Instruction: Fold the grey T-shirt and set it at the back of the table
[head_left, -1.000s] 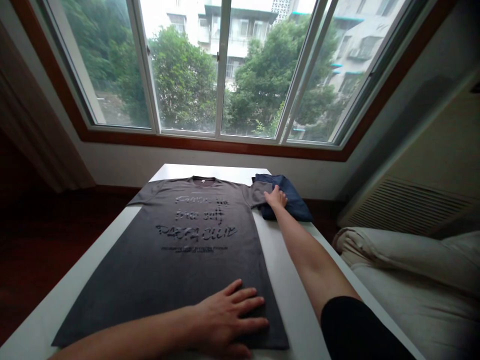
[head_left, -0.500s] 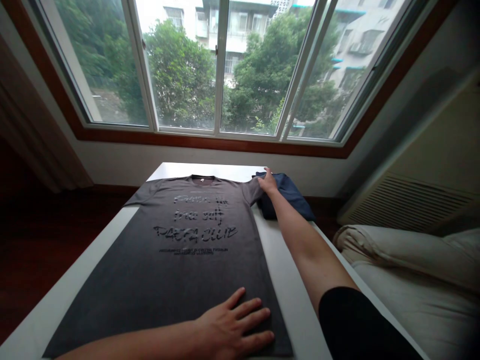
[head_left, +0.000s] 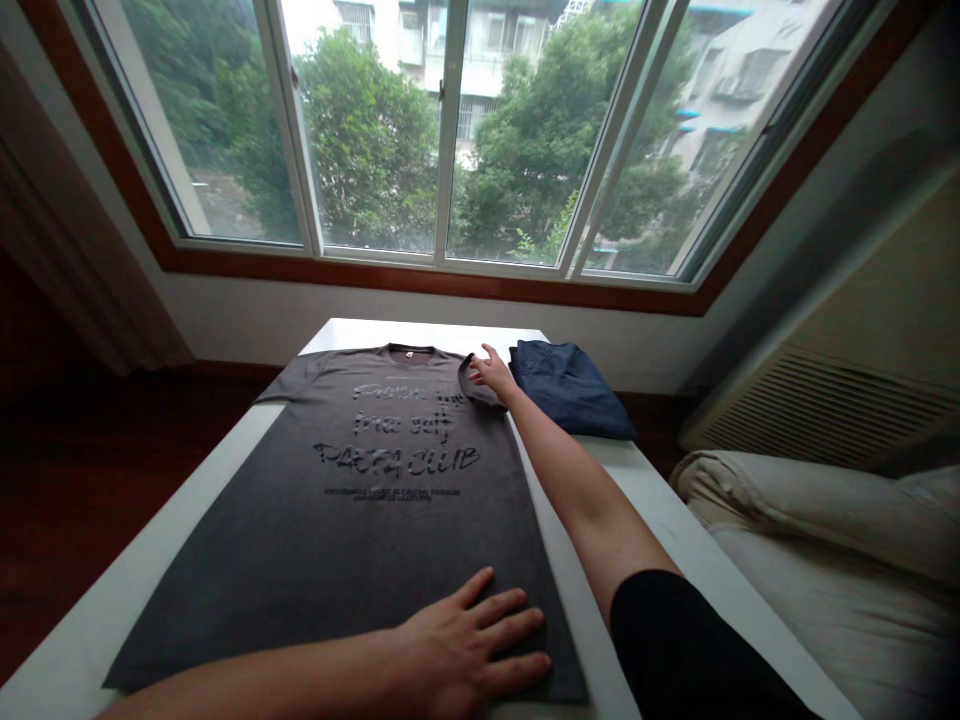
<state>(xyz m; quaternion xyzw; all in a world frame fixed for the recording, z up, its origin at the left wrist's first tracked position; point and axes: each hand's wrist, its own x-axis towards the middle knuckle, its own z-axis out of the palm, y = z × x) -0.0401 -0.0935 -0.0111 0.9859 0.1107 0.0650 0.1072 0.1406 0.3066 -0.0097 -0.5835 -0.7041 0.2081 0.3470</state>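
A dark grey T-shirt [head_left: 337, 560] with black lettering lies spread on a white table [head_left: 645, 520], its collar at the far end. Its right sleeve is folded inward over the chest. My right hand [head_left: 493, 374] is on that folded sleeve, with some fingers apart and nothing clearly gripped. Near the shirt's lower right part, my left hand [head_left: 472, 645] rests flat, fingers spread. Folded dark blue cloth [head_left: 574, 390] sits at the table's far right, just beyond my right forearm.
Behind the table is a wide window [head_left: 450, 270] with a brown frame. A beige padded item [head_left: 832, 510] lies to the right. At the left hangs a curtain [head_left: 82, 240] above the dark red floor.
My right hand has moved left, and the right sleeve went from lying outward to folded in over the shirt. My left hand has stayed on the shirt.
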